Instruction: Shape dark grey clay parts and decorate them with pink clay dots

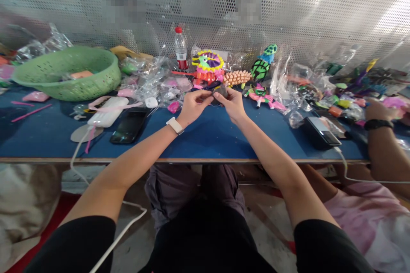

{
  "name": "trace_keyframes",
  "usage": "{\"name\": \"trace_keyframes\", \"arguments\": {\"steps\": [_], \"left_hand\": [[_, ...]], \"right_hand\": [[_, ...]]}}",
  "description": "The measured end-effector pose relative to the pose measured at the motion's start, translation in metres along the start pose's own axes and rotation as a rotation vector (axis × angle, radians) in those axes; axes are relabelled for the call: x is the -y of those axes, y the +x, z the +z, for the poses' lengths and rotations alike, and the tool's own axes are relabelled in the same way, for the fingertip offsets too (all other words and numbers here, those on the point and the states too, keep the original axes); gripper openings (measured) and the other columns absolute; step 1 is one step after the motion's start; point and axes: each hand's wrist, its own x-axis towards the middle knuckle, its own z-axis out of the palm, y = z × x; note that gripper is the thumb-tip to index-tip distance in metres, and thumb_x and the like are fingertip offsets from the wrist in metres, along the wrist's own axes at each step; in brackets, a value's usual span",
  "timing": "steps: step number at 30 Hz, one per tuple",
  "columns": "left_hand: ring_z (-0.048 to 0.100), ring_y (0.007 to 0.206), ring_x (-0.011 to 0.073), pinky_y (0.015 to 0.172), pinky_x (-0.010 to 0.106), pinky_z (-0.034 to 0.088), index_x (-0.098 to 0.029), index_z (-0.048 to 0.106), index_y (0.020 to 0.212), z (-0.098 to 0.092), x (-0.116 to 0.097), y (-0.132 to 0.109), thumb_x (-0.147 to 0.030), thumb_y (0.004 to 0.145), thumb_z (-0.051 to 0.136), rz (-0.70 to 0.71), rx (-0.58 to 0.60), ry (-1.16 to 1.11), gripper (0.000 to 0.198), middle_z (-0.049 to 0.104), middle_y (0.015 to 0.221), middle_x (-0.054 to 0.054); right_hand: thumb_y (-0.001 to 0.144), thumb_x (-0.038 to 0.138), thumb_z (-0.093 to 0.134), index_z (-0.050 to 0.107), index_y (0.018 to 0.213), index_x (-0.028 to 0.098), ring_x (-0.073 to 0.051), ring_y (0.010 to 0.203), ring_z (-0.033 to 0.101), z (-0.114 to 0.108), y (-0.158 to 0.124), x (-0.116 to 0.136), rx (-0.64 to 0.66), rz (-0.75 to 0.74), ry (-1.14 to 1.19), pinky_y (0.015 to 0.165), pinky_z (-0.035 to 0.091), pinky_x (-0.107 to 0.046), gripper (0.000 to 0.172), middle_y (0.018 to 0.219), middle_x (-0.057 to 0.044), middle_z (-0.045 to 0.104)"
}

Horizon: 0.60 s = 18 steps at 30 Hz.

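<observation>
My left hand (194, 105) and my right hand (232, 103) meet over the blue table (208, 136), fingers pinched together on a small dark piece (221, 92) held between them. What the piece is I cannot make out. A white watch (174, 126) sits on my left wrist. Just beyond my hands lie colourful toy figures: a yellow and purple round one (207, 62), an orange spiky one (236, 78), a green turtle-like one (262, 66) and a small pink and green figure (263, 95).
A green basket (68, 72) stands at the back left, a water bottle (181, 53) behind. A black phone (130, 126) and white power bank (109, 111) lie left. Clear plastic bags litter the back. Another person's arm (379, 136) works at right, near a dark box (320, 132).
</observation>
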Motion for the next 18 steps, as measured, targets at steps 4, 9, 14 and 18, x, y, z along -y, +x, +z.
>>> {"name": "trace_keyframes", "arguments": {"steps": [4,9,14,18], "left_hand": [[0.088,0.089,0.0251,0.08,0.04,0.076,-0.021,0.091,0.111,0.0,0.003,0.0,-0.082,0.102,0.083,0.005,-0.023,-0.007,0.062,0.093,0.105,0.012],[0.087,0.093,0.025,0.085,0.042,0.075,-0.024,0.091,0.11,-0.003,0.003,0.001,-0.076,0.108,0.08,0.036,-0.023,0.029,0.053,0.092,0.104,0.01],[0.087,0.096,0.0236,0.084,0.039,0.074,-0.024,0.091,0.114,-0.004,-0.004,0.002,-0.074,0.11,0.079,0.072,-0.037,0.049,0.051,0.091,0.109,0.01],[0.086,0.094,0.0229,0.081,0.038,0.073,-0.024,0.091,0.111,-0.004,-0.011,0.001,-0.077,0.11,0.076,0.108,-0.047,0.036,0.055,0.089,0.107,0.01]], "right_hand": [[0.067,0.1,0.096,0.082,0.093,0.028,-0.021,0.087,0.072,0.0,0.0,0.001,0.005,0.014,0.025,0.083,0.066,-0.037,0.077,0.093,-0.001,0.08],[0.072,0.09,0.1,0.085,0.1,0.03,-0.025,0.101,0.078,-0.002,0.0,0.003,0.025,-0.016,-0.001,0.091,0.068,-0.041,0.068,0.104,-0.003,0.085],[0.086,0.079,0.098,0.085,0.107,0.031,-0.025,0.107,0.079,-0.002,-0.001,0.004,0.049,-0.042,-0.023,0.095,0.069,-0.041,0.054,0.11,-0.004,0.085],[0.086,0.08,0.098,0.085,0.109,0.031,-0.024,0.102,0.08,-0.003,-0.003,0.004,0.057,-0.074,-0.004,0.096,0.071,-0.041,0.056,0.109,-0.003,0.085]]}}
